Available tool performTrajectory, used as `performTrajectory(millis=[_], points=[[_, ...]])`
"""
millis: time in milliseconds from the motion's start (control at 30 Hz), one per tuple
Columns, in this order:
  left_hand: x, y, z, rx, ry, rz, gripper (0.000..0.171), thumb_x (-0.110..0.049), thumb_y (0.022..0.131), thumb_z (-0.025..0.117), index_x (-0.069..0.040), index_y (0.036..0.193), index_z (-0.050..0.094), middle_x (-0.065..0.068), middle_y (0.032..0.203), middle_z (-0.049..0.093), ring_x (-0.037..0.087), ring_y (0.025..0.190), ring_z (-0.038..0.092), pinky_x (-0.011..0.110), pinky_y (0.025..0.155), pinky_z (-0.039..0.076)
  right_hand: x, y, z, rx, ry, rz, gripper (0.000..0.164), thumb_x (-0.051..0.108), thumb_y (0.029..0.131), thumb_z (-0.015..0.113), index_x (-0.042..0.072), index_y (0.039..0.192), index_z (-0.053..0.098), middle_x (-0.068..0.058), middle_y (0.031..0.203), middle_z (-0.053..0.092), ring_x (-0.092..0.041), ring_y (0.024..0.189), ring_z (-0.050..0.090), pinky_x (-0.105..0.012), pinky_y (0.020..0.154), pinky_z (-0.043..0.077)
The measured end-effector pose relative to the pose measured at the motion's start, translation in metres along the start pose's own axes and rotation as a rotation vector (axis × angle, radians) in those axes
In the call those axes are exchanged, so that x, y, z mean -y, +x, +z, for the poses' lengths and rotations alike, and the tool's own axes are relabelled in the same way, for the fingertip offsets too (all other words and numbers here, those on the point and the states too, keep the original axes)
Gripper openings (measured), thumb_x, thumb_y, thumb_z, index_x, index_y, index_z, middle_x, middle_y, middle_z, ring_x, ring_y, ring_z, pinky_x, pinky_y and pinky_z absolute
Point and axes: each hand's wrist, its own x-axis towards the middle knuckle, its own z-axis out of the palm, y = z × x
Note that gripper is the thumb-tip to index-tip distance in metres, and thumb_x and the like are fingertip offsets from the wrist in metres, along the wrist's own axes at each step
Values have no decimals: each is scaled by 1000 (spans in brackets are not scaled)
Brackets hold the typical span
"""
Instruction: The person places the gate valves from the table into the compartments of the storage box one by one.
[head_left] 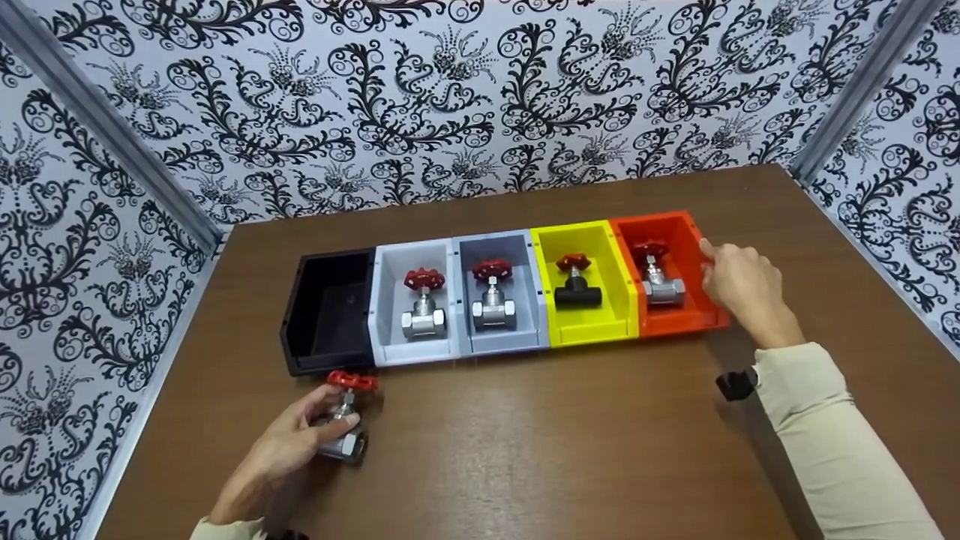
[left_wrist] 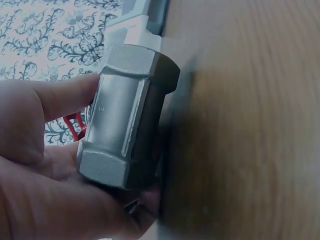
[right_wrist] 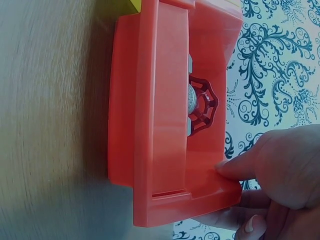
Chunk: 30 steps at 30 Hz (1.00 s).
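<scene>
My left hand (head_left: 289,439) grips a silver gate valve (left_wrist: 117,115) with a red handwheel, just in front of the black bin (head_left: 294,330). In the left wrist view, thumb and fingers wrap its hexagonal body. My right hand (head_left: 746,285) pinches the right side wall of the red bin (right_wrist: 170,100), thumb inside and fingers outside. Inside that bin lies a silver valve (head_left: 664,291) with a dark red handwheel. The white bin (head_left: 382,300) and the grey bin (head_left: 536,300) each hold a silver valve; the yellow bin (head_left: 607,247) holds a black-bodied valve (head_left: 577,294).
The bins stand side by side in a row on a brown wooden table (head_left: 525,442). White panels (head_left: 480,97) with black scrollwork enclose its back and sides. Nothing lies inside the black bin.
</scene>
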Motion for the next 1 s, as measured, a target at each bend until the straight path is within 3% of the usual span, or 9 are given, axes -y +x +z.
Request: performTrajectory(millis=[200,500,767,1000], points=[[0,-1,-5,1,-44,3,43,-15,90,73,-1,127,56,13,120,62,18,104,54,32,89,40,1,-1,-1,13,-1,1,47,14,96,52,2,142,49,-43,117,55,-51,76,57,-59,64,47],[0,-1,-16,110,-290,-21,34,-12,93,68,-9,124,54,8,119,56,15,85,64,30,72,54,-1,-1,-2,-5,6,-3,47,13,94,51,3,140,52,-43,119,55,-57,83,57,-63,66,46],[-4,-2,-16,41,-365,-50,32,-11,93,68,-11,123,56,1,110,59,15,82,66,33,72,57,-1,-1,-3,30,15,8,49,14,96,51,5,144,47,-41,127,51,-53,82,57,-59,66,46],[-6,-3,-16,52,-348,-24,27,-13,95,67,-13,121,61,0,104,61,14,81,65,31,71,56,-1,-2,-3,32,18,9,50,13,95,52,4,144,47,-41,128,50,-52,81,57,-58,66,46]])
